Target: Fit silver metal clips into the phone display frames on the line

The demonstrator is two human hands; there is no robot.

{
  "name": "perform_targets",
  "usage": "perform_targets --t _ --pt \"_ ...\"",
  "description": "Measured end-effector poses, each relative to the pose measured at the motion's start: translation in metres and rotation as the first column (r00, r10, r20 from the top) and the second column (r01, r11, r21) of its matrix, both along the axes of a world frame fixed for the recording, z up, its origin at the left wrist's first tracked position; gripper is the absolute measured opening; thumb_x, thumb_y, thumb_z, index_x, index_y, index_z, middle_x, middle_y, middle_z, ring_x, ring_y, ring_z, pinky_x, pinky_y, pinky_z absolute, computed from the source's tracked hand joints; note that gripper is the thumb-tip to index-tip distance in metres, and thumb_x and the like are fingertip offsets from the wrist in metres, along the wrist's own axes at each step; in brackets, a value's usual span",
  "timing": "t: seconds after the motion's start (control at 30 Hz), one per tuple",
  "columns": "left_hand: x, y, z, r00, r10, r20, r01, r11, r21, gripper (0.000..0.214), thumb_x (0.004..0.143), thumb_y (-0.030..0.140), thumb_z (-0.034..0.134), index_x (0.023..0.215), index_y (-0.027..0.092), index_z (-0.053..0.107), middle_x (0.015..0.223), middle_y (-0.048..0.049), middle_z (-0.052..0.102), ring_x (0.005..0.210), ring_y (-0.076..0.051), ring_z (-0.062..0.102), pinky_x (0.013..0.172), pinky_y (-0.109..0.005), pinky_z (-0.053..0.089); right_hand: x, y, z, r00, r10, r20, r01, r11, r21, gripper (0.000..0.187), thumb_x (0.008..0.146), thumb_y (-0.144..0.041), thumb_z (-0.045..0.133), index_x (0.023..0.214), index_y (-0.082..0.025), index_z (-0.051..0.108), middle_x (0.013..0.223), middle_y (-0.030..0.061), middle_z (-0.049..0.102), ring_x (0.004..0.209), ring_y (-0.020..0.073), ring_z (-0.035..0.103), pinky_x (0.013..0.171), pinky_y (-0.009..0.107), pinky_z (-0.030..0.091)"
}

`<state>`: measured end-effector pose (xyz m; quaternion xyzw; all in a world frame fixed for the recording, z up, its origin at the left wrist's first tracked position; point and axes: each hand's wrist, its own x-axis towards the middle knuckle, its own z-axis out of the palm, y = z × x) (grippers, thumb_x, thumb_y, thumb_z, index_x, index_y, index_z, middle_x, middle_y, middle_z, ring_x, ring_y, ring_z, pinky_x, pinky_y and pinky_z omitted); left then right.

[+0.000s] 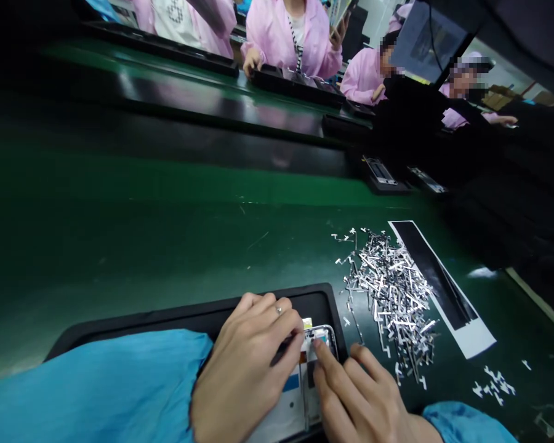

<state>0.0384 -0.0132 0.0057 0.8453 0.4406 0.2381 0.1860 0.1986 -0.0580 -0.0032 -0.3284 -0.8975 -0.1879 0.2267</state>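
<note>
A silver phone frame lies in a black tray in front of me. My left hand, with a ring on one finger, rests over its left side. The fingers are curled, and thumb and forefinger grip near its upper edge. My right hand is bent over its right side. Its forefinger tip presses inside the frame's top end, with the thumb close below; whatever is pinched there is hidden. A small yellow-white tab sticks up at the top edge.
Right of the tray lies a heap of small silver-and-black strips. Beside it is a black-and-white sheet, with small white bits nearer me. Phone frames lie farther back. Across the green bench, people in pink work at trays.
</note>
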Motion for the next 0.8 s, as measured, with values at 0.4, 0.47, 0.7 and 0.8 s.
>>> perform_targets --t 0.4,0.47,0.7,0.8 --pt "-0.002 0.001 0.003 0.999 -0.041 0.031 0.042 0.998 -0.055 0.024 0.080 0.016 0.034 0.063 0.016 0.051 0.064 -0.0017 0.050 0.063 -0.017 0.041 0.060 -0.030 0.030 0.003 -0.005 -0.007 0.977 -0.096 -0.188 0.061 0.981 -0.185 0.027 0.080 -0.003 0.029 0.085 -0.006 0.056 0.090 0.0144 0.060 0.065 0.0157 0.049 0.065 0.032 0.039" --pt "-0.003 0.001 0.003 0.999 -0.033 0.042 0.036 0.997 -0.063 0.023 0.079 0.016 0.036 0.062 0.017 0.051 0.064 -0.0016 0.051 0.064 -0.017 0.041 0.060 -0.030 0.030 0.003 -0.004 -0.005 0.964 -0.141 -0.225 0.072 0.954 -0.290 0.025 0.080 -0.004 0.031 0.088 -0.006 0.055 0.084 0.0123 0.058 0.066 0.0163 0.047 0.061 0.032 0.038" --pt "-0.003 0.002 0.005 0.998 -0.033 0.055 0.041 0.987 -0.153 0.020 0.076 0.017 0.039 0.058 0.018 0.050 0.060 0.0002 0.049 0.061 -0.015 0.040 0.059 -0.029 0.029 -0.003 -0.001 0.011 0.918 -0.304 -0.256 0.117 0.823 -0.556 0.021 0.083 -0.009 0.034 0.084 -0.013 0.054 0.074 0.0056 0.049 0.070 0.0166 0.042 0.065 0.032 0.040" --pt "-0.003 0.002 0.006 0.998 -0.024 0.055 0.033 0.984 -0.176 0.020 0.075 0.017 0.039 0.059 0.017 0.050 0.061 0.0003 0.049 0.062 -0.016 0.041 0.060 -0.029 0.029 -0.005 -0.001 0.013 0.920 -0.314 -0.234 0.122 0.797 -0.592 0.019 0.084 -0.012 0.035 0.087 -0.015 0.054 0.077 0.0053 0.049 0.074 0.0177 0.041 0.069 0.034 0.040"
